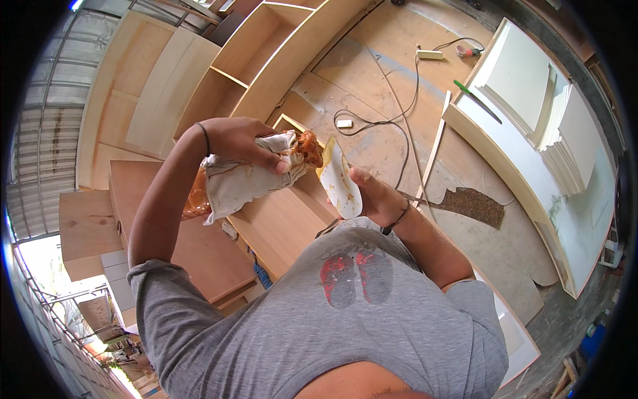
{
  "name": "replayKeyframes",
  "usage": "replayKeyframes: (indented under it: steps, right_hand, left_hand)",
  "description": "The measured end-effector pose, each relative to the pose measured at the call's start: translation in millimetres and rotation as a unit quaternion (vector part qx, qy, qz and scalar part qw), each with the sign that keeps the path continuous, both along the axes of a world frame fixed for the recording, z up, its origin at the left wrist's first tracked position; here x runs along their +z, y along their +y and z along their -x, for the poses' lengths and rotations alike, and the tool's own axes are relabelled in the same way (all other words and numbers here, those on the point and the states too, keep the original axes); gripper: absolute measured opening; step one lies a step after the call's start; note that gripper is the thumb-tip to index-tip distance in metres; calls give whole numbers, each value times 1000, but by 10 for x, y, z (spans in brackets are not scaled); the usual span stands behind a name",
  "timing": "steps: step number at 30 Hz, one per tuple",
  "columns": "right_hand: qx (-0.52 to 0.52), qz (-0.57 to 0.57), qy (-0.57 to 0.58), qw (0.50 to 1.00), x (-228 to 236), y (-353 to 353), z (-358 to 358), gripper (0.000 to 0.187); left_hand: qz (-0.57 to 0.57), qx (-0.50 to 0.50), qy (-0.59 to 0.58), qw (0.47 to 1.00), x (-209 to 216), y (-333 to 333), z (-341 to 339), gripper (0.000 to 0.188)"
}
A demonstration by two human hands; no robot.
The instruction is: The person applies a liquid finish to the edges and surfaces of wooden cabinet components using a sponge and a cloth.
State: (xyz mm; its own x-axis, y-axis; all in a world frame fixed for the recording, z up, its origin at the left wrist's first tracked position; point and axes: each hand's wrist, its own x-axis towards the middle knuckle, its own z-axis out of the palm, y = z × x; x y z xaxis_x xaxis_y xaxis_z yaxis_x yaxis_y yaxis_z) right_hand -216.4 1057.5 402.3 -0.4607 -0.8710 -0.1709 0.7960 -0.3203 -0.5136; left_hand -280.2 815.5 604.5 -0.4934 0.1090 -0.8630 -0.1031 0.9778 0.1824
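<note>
My left hand is closed over the top of a crumpled whitish bag. Amber plastic shows at the bag's lower left, and its right-hand mouth is smeared with thick orange-brown paste. Facing that mouth, my right hand grips a white, rounded scraper-like piece marked with brown stains. The upper end of this piece has a yellowish edge, close beside the paste; whether the two touch I cannot tell. Both things are held up in front of my chest, over a wooden cabinet.
Tall open shelving lies beyond my left hand. A dark cable and a white socket block lie on the board-covered floor. At right, a white-topped bench bears stacked white panels and a green-handled tool.
</note>
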Motion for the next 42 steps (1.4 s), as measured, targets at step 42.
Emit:
replayKeyframes:
  steps: [42]
  right_hand:
    - [47, -75, 102, 991, 291, -422, -435, 77]
  left_hand:
    - [-129, 50, 69, 988, -273, -664, -874, 77]
